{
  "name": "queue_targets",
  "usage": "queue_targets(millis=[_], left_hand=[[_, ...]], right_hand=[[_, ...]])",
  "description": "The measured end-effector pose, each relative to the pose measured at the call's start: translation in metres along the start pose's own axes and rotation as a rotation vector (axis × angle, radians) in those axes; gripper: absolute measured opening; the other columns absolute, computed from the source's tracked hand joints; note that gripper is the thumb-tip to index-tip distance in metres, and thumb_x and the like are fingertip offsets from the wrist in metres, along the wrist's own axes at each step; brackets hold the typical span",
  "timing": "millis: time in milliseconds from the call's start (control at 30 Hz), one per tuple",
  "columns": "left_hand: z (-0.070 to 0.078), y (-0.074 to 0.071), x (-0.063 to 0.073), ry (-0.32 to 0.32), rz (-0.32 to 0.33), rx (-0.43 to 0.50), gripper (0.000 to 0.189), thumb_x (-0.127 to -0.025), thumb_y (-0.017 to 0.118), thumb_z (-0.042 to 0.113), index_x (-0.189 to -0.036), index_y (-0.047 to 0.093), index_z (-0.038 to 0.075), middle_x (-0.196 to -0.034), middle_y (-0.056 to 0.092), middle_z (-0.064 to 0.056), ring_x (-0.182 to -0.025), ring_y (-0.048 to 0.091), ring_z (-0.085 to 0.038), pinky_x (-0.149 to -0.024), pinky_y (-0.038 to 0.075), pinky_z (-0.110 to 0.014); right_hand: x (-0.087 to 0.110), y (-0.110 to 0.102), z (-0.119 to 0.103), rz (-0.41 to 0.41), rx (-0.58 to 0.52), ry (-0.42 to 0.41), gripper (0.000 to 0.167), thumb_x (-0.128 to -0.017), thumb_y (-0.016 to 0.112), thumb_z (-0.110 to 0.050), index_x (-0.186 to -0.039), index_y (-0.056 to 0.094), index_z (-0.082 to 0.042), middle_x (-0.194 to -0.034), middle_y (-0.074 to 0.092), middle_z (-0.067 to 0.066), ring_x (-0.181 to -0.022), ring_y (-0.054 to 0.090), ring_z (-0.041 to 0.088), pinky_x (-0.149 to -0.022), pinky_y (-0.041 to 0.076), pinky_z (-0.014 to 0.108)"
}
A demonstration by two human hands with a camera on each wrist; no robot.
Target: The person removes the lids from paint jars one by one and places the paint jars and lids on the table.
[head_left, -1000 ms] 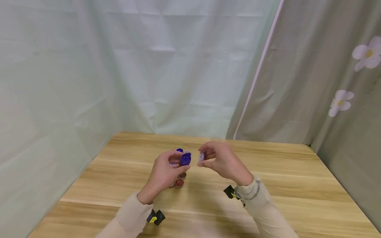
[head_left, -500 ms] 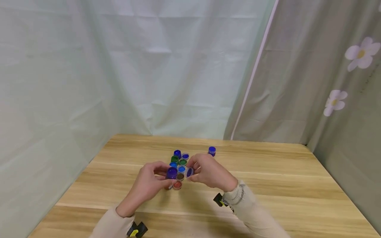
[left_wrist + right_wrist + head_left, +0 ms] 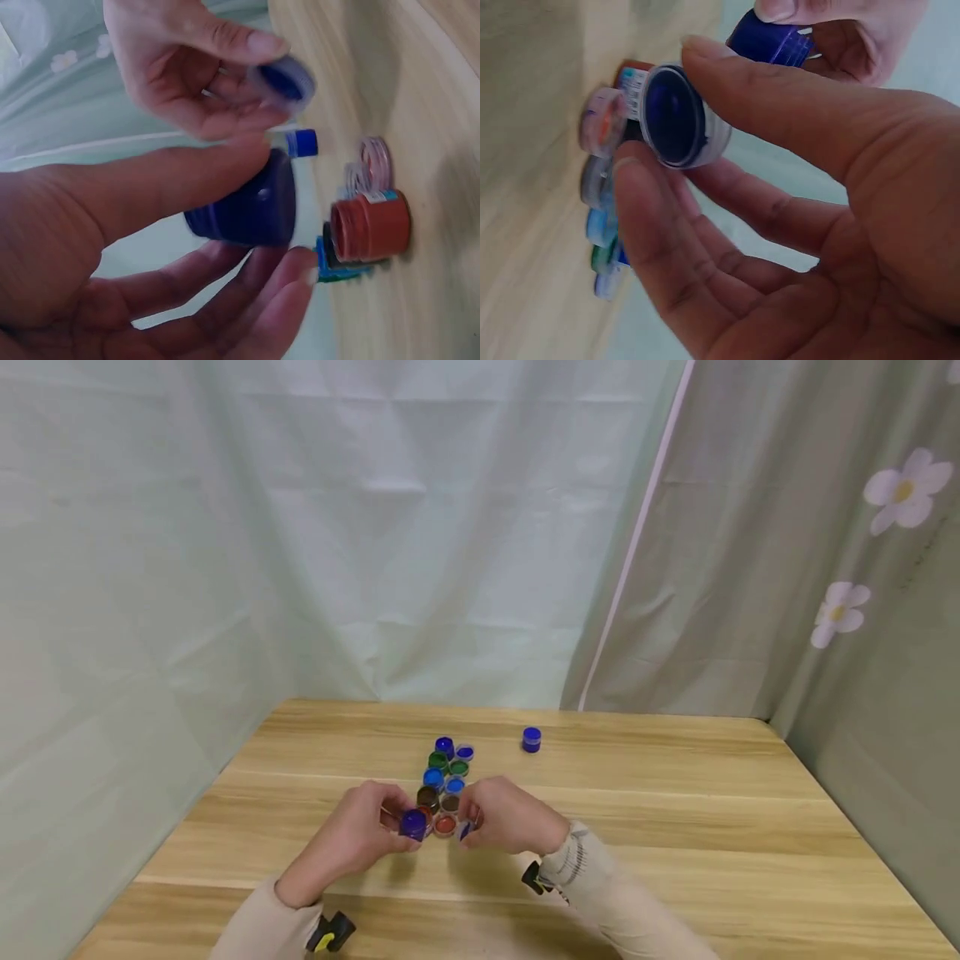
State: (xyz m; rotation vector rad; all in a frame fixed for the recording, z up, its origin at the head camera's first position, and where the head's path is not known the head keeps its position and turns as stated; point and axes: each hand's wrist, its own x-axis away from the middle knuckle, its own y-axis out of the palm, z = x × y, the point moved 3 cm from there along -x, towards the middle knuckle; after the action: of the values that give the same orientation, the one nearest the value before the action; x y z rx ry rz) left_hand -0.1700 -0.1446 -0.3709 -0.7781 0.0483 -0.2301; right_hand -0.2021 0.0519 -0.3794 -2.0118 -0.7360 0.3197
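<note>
My left hand [image 3: 360, 827] holds a small purple-blue paint jar [image 3: 251, 199] between thumb and fingers, its threaded mouth uncapped. In the right wrist view, the clear lid [image 3: 673, 116] with dark paint on its inner face is pinched by my right hand [image 3: 506, 814]. Both hands are at the near end of two rows on the table. The left row is uncapped paint jars: a dark blue jar [image 3: 444, 747], a green, a light blue jar [image 3: 433, 777], a brown jar [image 3: 427, 797] and a red jar [image 3: 375, 225]. Beside them lie paint-stained lids, such as the red-stained lid [image 3: 445, 824].
A capped blue jar [image 3: 532, 740] stands apart, right of the rows toward the back of the wooden table [image 3: 675, 827]. Pale curtains [image 3: 450, 527] hang behind and at the sides. Each wrist wears a small black camera mount [image 3: 331, 932].
Both hands have come down and nearer with the jar and its lid, passing from the far end of the rows to the near end by the red jar. The standing jars have not moved.
</note>
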Motion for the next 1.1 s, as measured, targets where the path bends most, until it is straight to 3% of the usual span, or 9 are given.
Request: queue_targets(millis=[200, 433, 833, 1100], left_hand=[[-0.012, 0.005, -0.004, -0.084, -0.039, -0.052, 0.036, -0.063, 0.096, 0.005, -0.087, 0.069, 0.006, -0.082, 0.065, -0.003, -0.072, 0.057, -0.015, -0.062, 0.048, -0.027], [-0.023, 0.012, -0.009, -0.118, -0.018, -0.035, 0.039, -0.058, 0.095, -0.003, -0.085, 0.068, 0.004, -0.081, 0.064, -0.006, -0.073, 0.059, -0.018, -0.066, 0.051, -0.03], [-0.025, 0.025, -0.021, -0.113, -0.006, -0.063, 0.043, -0.055, 0.095, -0.006, -0.085, 0.066, 0.002, -0.082, 0.065, -0.007, -0.074, 0.06, -0.019, -0.069, 0.054, -0.031], [-0.035, 0.021, -0.015, -0.113, -0.006, -0.088, 0.045, -0.053, 0.096, -0.002, -0.085, 0.065, 0.002, -0.082, 0.063, -0.007, -0.076, 0.059, -0.018, -0.07, 0.052, -0.031]], right_hand=[[0.0, 0.009, 0.001, -0.06, 0.091, 0.036, 0.021, -0.079, 0.089, -0.017, -0.091, 0.073, -0.011, -0.079, 0.066, -0.008, -0.069, 0.056, 0.003, -0.064, 0.05, 0.018], [-0.002, 0.015, 0.007, -0.111, 0.164, 0.054, 0.027, -0.074, 0.092, -0.018, -0.087, 0.069, -0.014, -0.079, 0.062, -0.009, -0.07, 0.053, 0.004, -0.065, 0.047, 0.019], [0.005, 0.013, 0.02, -0.104, 0.198, 0.185, 0.031, -0.072, 0.093, -0.017, -0.09, 0.069, -0.016, -0.082, 0.061, -0.01, -0.074, 0.055, 0.005, -0.067, 0.049, 0.021], [-0.001, 0.026, 0.011, -0.103, 0.204, 0.146, 0.033, -0.073, 0.094, -0.02, -0.084, 0.064, -0.015, -0.074, 0.057, -0.009, -0.066, 0.049, 0.005, -0.059, 0.043, 0.02]])
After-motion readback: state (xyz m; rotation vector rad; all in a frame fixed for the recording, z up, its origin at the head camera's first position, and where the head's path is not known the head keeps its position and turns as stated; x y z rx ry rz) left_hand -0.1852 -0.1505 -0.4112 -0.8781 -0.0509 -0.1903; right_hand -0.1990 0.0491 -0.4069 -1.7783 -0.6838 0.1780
